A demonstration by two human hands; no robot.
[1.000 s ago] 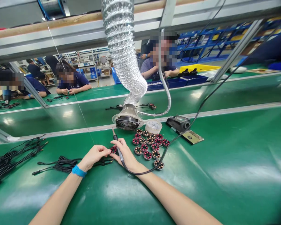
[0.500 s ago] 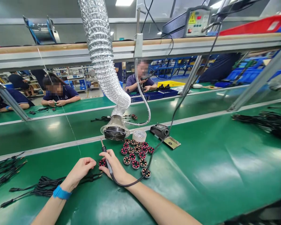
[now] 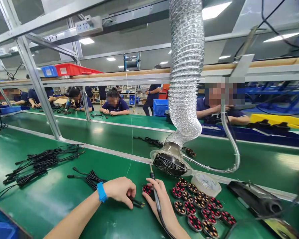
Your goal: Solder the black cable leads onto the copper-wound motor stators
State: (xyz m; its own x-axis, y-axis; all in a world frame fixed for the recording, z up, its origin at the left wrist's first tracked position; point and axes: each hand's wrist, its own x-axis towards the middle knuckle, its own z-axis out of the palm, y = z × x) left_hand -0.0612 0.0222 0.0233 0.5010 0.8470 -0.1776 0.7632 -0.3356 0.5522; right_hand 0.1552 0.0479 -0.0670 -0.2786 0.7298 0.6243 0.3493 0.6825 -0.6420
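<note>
My left hand (image 3: 121,192), with a blue band at the wrist, is closed on a black cable (image 3: 139,203) whose tip pokes out past the fingers. A thin solder wire (image 3: 131,142) hangs down to behind this hand. My right hand (image 3: 161,204) is closed around a soldering iron (image 3: 156,199), its tip pointing up and away. At the same hand's fingertips is a small round part with red coils (image 3: 147,189); whether it is gripped or only touched is hard to tell. More of the cable bundle (image 3: 91,179) lies behind my left hand.
Several round coil parts (image 3: 194,222) lie right of my right hand, near a clear round container (image 3: 206,184). A fume extractor fan (image 3: 169,164) hangs ahead on a silver duct (image 3: 186,66). A dark iron stand (image 3: 256,197) stands right; another cable pile (image 3: 40,162) lies left. Co-workers sit across.
My view has swung left, so the bench things appear further right. My left hand has lowered its fingers onto the black cable. My right hand still holds the soldering iron.
</note>
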